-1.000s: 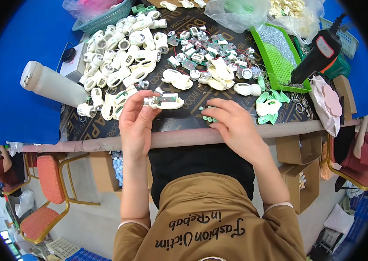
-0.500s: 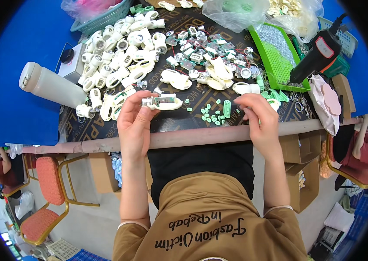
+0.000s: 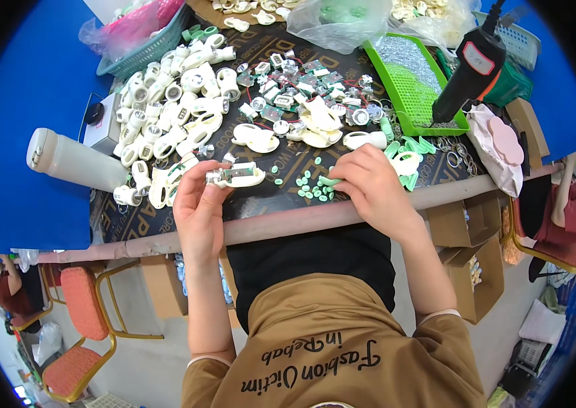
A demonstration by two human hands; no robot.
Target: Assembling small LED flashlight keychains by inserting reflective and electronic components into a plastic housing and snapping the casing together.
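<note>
My left hand (image 3: 199, 211) grips a cream flashlight half-shell (image 3: 250, 179) by its lens end, between thumb and fingers. A green circuit board lies in the open shell, which points right. My right hand (image 3: 373, 187) has thumb and fingers pinched on a green oblong plastic piece (image 3: 329, 181) just above the table; the fingers cover part of it. Beside it, between my hands, several small green oval buttons (image 3: 312, 190) lie scattered. Beyond are a heap of cream flashlight housings (image 3: 172, 95) and a pile of circuit boards with lenses and red wires (image 3: 288, 98).
A bright green tray (image 3: 397, 85) of small metal parts stands at the right, with a black electric screwdriver (image 3: 468, 78) hanging over it. A white bottle (image 3: 74, 162) lies at the left. Metal rings (image 3: 461, 153) and green strips (image 3: 418, 145) lie right. The padded table edge (image 3: 288, 224) runs near me.
My right hand has moved left and closed on the green oblong piece, which lay flat on the table before. My left hand still holds the half-shell. The whole view has shifted slightly.
</note>
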